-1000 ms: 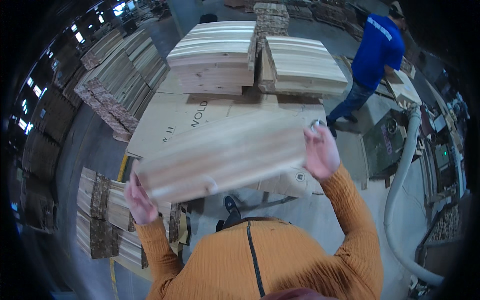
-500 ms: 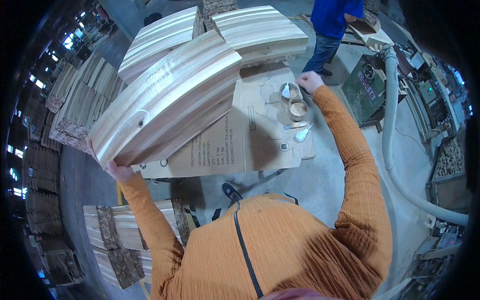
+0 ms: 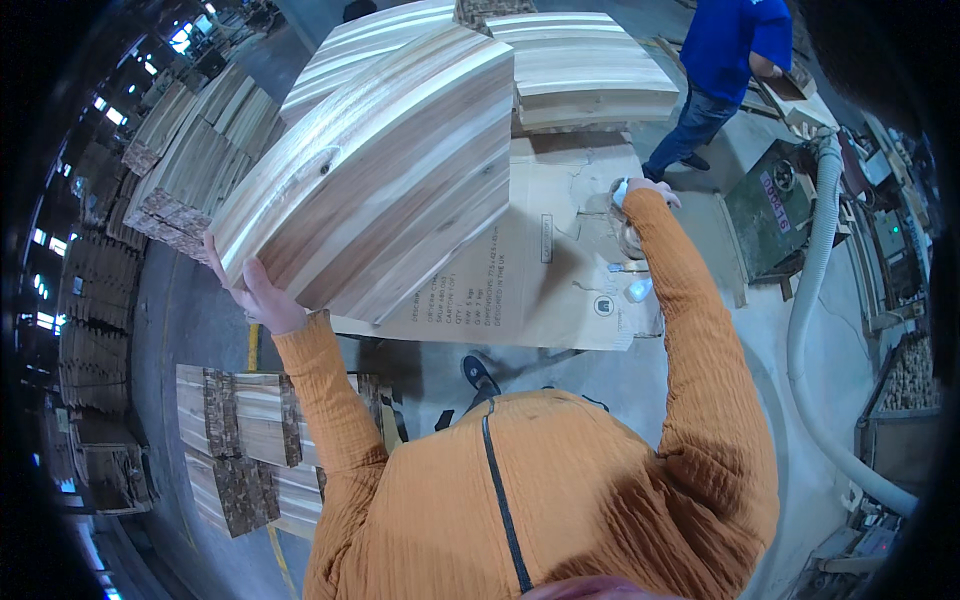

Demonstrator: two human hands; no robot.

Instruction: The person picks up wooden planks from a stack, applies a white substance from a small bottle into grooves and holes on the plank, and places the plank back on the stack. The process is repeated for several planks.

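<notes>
My left hand (image 3: pixel 268 300) is closed on the near left corner of a large striped wooden panel (image 3: pixel 400 170), thumb on the side facing me. The panel is tilted up on edge above a flattened cardboard sheet (image 3: pixel 560 310); a dark knot marks its curved edge. My right hand (image 3: pixel 655 190) is over the small round containers at the sheet's right side, beside a white and blue tool; its fingers are mostly hidden. One round container (image 3: pixel 628 238) shows partly below my wrist. Nearer me lie a small brush-like tool (image 3: pixel 630 267) and a white plastic piece (image 3: pixel 638 290).
Stacked wooden panels (image 3: pixel 590 70) stand beyond the cardboard, with more stacks (image 3: pixel 190 190) at left and boards (image 3: pixel 250 430) low beside me. A person in a blue shirt (image 3: pixel 735 45) stands far right, near a green machine (image 3: pixel 770 200) and a pale hose (image 3: pixel 815 270).
The panel has tipped up, so more of its broad face shows. My right hand has gone from beside the containers to over them. The view has shifted slightly left.
</notes>
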